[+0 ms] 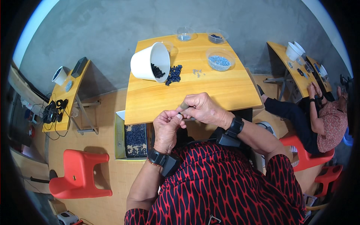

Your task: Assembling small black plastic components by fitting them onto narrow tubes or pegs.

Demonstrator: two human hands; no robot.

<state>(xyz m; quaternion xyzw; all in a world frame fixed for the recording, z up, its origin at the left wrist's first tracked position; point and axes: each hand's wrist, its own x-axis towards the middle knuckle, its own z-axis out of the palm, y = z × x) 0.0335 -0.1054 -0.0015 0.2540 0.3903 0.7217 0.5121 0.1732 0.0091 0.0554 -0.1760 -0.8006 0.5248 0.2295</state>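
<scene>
My left hand (167,127) and my right hand (204,108) meet just over the near edge of the wooden table (157,107). Thumb and fingers of the left pinch a small dark piece (180,113), mostly covered by the fingertips. The right hand is closed right beside it. At its fingertips shows a short olive-brown thing (184,106); whether it is a tool or a finger cover I cannot tell. Farther off, a white bucket (141,63) lies on its side, small black parts (157,71) inside its mouth. Dark blue parts (173,75) are heaped in front of it.
Tiny clear pieces (198,72) lie near a clear tub of pale blue bits (219,62). Two more tubs (184,34) (216,37) stand at the back. Below left is a box (120,137) of dark parts. A red stool (80,174) stands left; a person (330,120) sits right.
</scene>
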